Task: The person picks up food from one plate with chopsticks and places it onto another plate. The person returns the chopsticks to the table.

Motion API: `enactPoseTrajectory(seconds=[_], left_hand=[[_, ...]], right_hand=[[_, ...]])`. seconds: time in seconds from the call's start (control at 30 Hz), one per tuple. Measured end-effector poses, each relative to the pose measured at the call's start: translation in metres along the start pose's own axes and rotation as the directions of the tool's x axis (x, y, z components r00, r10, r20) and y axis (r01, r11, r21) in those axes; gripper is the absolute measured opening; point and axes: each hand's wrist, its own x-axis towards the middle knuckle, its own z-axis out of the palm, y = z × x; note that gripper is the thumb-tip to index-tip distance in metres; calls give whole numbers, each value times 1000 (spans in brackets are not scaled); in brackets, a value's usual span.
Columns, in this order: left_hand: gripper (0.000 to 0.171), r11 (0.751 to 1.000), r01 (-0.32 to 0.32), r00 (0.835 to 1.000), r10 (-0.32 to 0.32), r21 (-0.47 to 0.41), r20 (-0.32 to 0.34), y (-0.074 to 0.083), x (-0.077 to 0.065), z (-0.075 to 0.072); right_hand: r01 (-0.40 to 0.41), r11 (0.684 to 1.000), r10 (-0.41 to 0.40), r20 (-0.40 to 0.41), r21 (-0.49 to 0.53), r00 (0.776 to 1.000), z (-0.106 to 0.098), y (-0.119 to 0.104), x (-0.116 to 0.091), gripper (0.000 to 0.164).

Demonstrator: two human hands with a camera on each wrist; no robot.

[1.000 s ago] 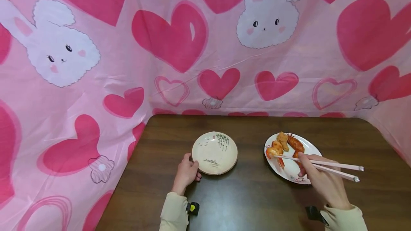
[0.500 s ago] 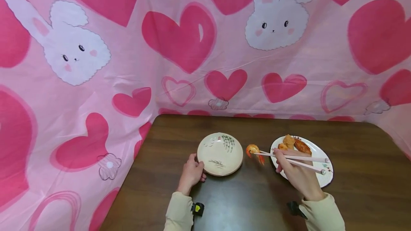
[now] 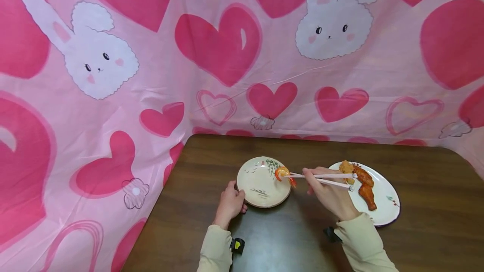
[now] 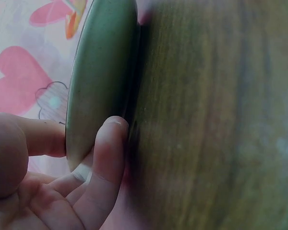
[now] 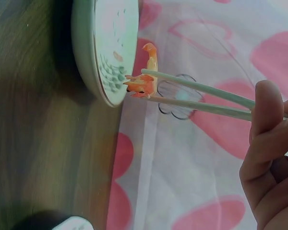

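Note:
My right hand (image 3: 330, 191) holds a pair of pale chopsticks (image 3: 332, 181), their tips pinching an orange shrimp (image 3: 282, 173). In the head view the shrimp overlaps the right side of a small cream plate (image 3: 257, 181) painted with green leaves. Seen from the right wrist, the shrimp (image 5: 142, 87) hangs in the air just off that plate's rim (image 5: 105, 98). My left hand (image 3: 230, 202) grips the cream plate's left edge. In the left wrist view, the thumb is at the rim and another finger (image 4: 108, 158) lies against the plate's underside.
To the right, partly behind the right forearm, a white dark-rimmed plate (image 3: 386, 194) carries a drumstick (image 3: 366, 196), a chicken wing (image 3: 364, 176) and a fried piece (image 3: 346, 167). Both plates stand on a brown wooden table (image 3: 211, 154). Pink heart-and-rabbit cloth (image 3: 223, 116) hangs behind it.
My right hand has lifted the shrimp off the white plate with the chopsticks and carried it left to the cream plate. The left hand keeps its grip; the head view has shifted slightly.

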Motion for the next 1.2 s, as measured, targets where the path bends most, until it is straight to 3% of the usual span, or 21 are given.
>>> enactPoseTrajectory(seconds=[0.27, 0.57, 0.9, 1.2], left_hand=[[50, 1000, 5, 1000, -5, 7, 7, 0, 0, 0], [50, 1000, 4, 1000, -4, 0, 3, 1, -1, 0], [50, 1000, 8, 1000, -8, -10, 2, 2, -2, -1], [49, 1000, 16, 1000, -16, -14, 5, 2, -2, 0]], right_hand=[[45, 996, -46, 24, 72, 999, 24, 0, 14, 27], [66, 992, -78, 105, 109, 991, 41, 3, 29, 21], [206, 975, -216, 124, 88, 968, 53, 3, 41, 14], [229, 973, -231, 196, 32, 953, 59, 3, 54, 21]])
